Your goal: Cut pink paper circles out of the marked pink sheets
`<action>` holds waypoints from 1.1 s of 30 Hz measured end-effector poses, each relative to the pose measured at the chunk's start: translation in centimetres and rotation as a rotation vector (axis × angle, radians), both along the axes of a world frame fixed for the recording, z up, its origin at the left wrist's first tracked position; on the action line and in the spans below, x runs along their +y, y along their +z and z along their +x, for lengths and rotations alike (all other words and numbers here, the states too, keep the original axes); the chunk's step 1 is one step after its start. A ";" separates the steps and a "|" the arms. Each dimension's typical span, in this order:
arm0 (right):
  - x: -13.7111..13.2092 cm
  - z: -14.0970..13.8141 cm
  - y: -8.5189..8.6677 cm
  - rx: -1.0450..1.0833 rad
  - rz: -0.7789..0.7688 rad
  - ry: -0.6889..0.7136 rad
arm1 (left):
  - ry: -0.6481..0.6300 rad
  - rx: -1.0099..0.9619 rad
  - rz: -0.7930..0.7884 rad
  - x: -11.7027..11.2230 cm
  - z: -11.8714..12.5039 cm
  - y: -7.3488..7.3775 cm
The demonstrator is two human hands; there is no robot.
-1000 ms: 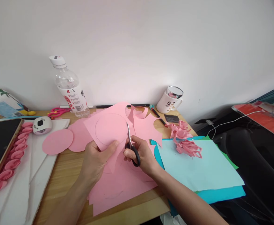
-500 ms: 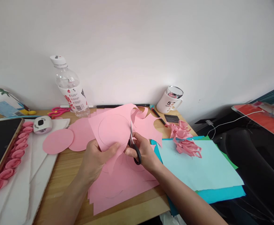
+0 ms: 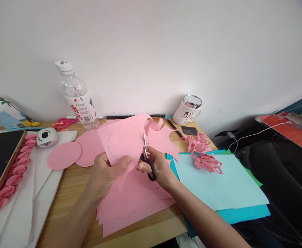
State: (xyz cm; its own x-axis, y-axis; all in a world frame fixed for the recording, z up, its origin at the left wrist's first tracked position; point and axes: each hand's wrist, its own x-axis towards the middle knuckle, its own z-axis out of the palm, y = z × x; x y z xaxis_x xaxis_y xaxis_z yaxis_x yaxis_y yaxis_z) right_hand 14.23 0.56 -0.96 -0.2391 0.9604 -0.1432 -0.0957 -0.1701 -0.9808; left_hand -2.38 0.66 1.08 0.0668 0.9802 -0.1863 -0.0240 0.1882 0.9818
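Observation:
A sheet of pink paper (image 3: 123, 141) with a pencilled circle is pinched in my left hand (image 3: 107, 172), thumb on top near its lower edge. My right hand (image 3: 156, 167) is closed round the black handles of a pair of scissors (image 3: 151, 170). Their blades point up and lie at the right edge of the sheet, along the drawn circle. A curled strip of cut paper (image 3: 153, 124) bends away at the upper right. Below, a stack of pink sheets (image 3: 130, 217) with more drawn arcs lies on the wooden table (image 3: 68, 186).
Cut pink circles (image 3: 64, 156) lie at left, near a clear bottle (image 3: 78, 100) and a phone (image 3: 1, 158) edged by paper roses. Crumpled pink scraps (image 3: 205, 158) rest on pale blue paper (image 3: 223, 186) at right. A white mug (image 3: 185, 110) stands by the wall.
Almost nothing differs. Both hands, the pink sheet and the scissors have shifted very slightly; the grips are the same.

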 end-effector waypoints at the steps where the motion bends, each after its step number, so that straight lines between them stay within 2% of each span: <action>1: 0.0 0.0 0.1 -0.004 -0.001 -0.003 | 0.003 -0.001 0.003 0.0 -0.1 0.0; 12: 0.1 -0.1 0.5 -0.031 -0.019 -0.041 | 0.039 -0.026 0.000 0.3 -0.4 -0.4; 20: 0.2 -0.1 0.4 -0.042 -0.020 -0.049 | 0.085 -0.100 -0.006 0.6 -0.5 0.4; 33: 0.3 0.2 0.3 -0.003 -0.020 -0.019 | -0.007 -0.009 -0.003 0.7 -1.1 0.3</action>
